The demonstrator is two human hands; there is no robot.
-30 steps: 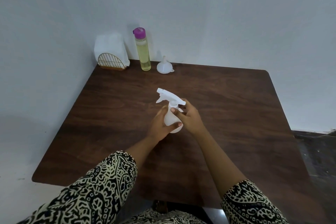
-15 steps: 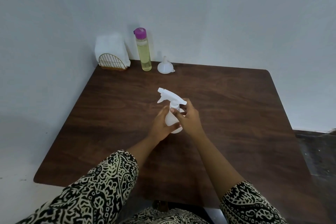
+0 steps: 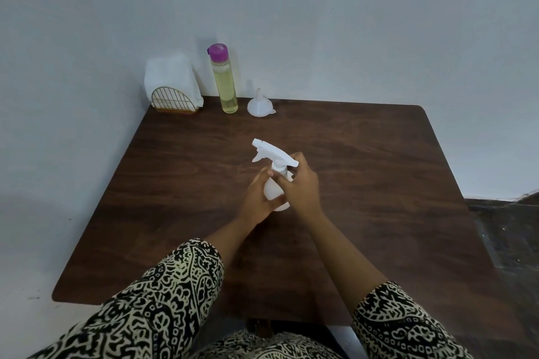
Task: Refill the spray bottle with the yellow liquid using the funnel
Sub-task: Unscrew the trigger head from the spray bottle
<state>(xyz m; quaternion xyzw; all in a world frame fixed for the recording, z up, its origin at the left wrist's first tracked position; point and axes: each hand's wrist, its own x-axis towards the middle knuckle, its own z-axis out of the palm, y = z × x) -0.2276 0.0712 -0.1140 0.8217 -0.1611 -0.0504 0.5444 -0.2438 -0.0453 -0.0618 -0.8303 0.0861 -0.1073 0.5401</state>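
1. spray bottle (image 3: 271, 190): white plastic, upright on dark wood counter (image 3: 379, 198), approx. ctr of it. Trigger head fitted, nozzle aimed away & to the left.
2. left hand (image 3: 256, 198): on near-left side of spray bottle, fingers & thumb wrapped round the body, thumb across the front.
3. right hand (image 3: 302, 186): on right side of spray bottle, fingers closed on the neck just under the trigger head.
4. bottle of yellow liquid (image 3: 225, 84): clear, tall, upright, w/ purple cap (image 3: 218, 52) on. Well beyond spray bottle & to its left, at the back edge by the wall.
5. funnel (image 3: 260, 106): small, white, mouth down, spout up. Well beyond spray bottle, almost straight behind it.
6. napkin holder (image 3: 175, 100): gold wire, w/ white napkins (image 3: 170, 73). Farthest back-left from spray bottle, in the corner.
7. sleeves (image 3: 163, 300): black & cream print, on both forearms, nearer than spray bottle.
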